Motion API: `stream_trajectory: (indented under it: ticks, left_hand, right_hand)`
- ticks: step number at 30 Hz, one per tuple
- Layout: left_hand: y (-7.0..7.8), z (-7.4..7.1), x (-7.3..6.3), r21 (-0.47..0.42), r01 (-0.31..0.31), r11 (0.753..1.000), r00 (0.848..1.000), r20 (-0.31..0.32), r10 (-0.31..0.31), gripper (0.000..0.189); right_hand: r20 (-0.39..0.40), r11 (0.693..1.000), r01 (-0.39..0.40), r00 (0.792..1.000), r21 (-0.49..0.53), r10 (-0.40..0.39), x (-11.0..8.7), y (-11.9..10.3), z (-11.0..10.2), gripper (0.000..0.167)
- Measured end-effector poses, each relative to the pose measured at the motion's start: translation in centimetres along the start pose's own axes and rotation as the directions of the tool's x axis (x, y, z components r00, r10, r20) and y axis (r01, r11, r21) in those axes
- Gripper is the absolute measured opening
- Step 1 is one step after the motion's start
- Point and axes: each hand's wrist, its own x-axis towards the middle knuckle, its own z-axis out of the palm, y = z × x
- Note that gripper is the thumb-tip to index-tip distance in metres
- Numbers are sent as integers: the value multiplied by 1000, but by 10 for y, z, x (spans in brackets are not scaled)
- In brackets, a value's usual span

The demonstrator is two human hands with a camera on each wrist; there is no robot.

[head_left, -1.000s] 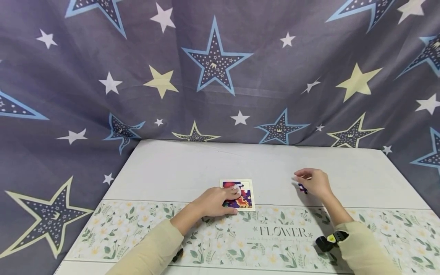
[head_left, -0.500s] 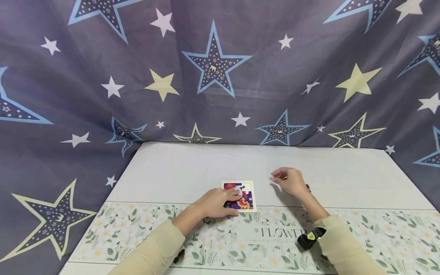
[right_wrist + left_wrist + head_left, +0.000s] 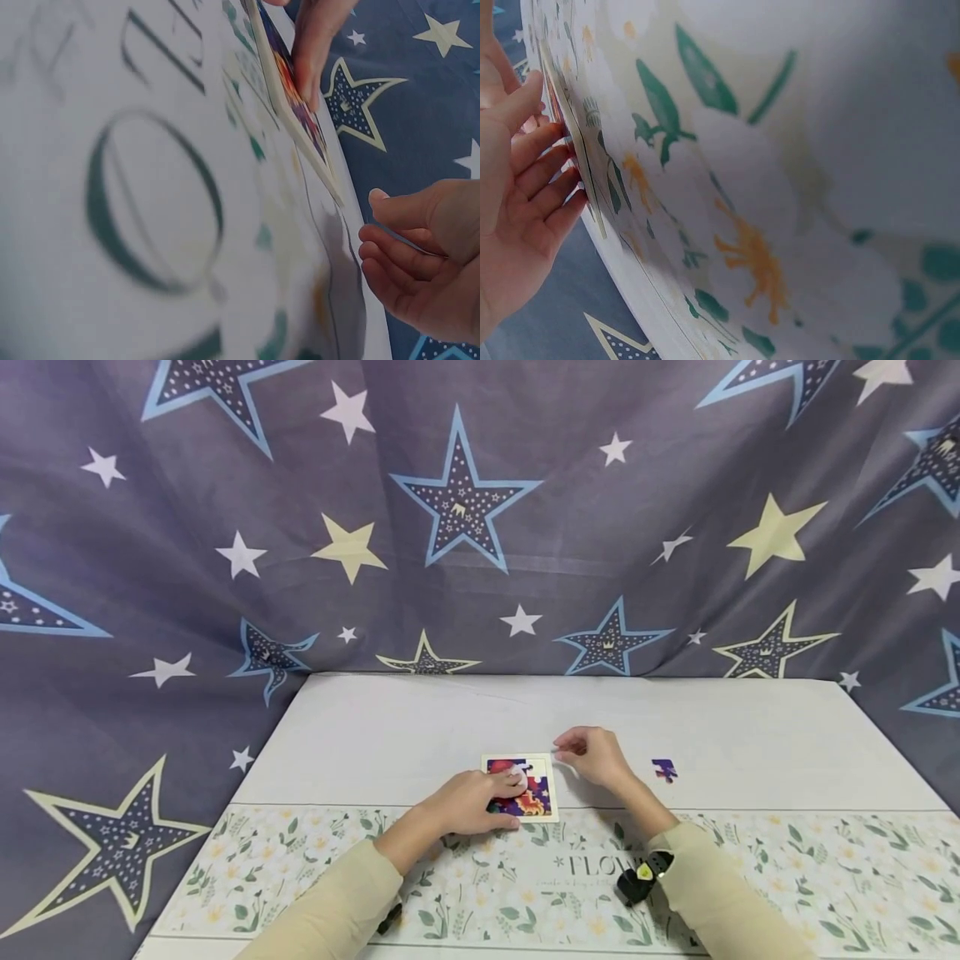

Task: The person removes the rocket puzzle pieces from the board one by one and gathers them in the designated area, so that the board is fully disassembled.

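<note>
A square jigsaw puzzle [image 3: 536, 806] with a pale frame lies on the table, its picture mostly purple, red and orange. Bare backing shows at its upper right corner. My left hand [image 3: 472, 800] rests flat on the puzzle's left side, fingers covering part of the picture. Just off the upper right corner of the frame hovers my right hand [image 3: 592, 756], thumb and fingers loosely bent. In the right wrist view, no object shows between the fingertips of that right hand [image 3: 420, 255]. A loose purple puzzle piece [image 3: 664, 769] lies on the table to the right, behind the right hand.
The white table [image 3: 420, 718] carries a floral printed band [image 3: 600, 910] along its front part. A dark curtain [image 3: 570, 568] with stars hangs behind and beside it. Black wrist devices, such as this camera [image 3: 636, 883], sit below the hands.
My right hand has moved left from beside the loose puzzle piece to the puzzle's upper right corner, leaving the piece on the table. The left hand has stayed on the puzzle.
</note>
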Motion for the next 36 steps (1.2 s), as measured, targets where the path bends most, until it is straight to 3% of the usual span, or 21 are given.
stream_trajectory:
  ticks: [23, 36]
  left_hand:
    - [0, 0, 1, 18, -5, 1000, 1000, -4, 5, 56]
    - [0, 0, 0, 19, -6, 1000, 1000, -6, 6, 56]
  right_hand:
    - [70, 997, 56, 996, 51, -60, 0, -22, 21, 10]
    - [100, 999, 28, 994, 41, -32, 0, -28, 28, 11]
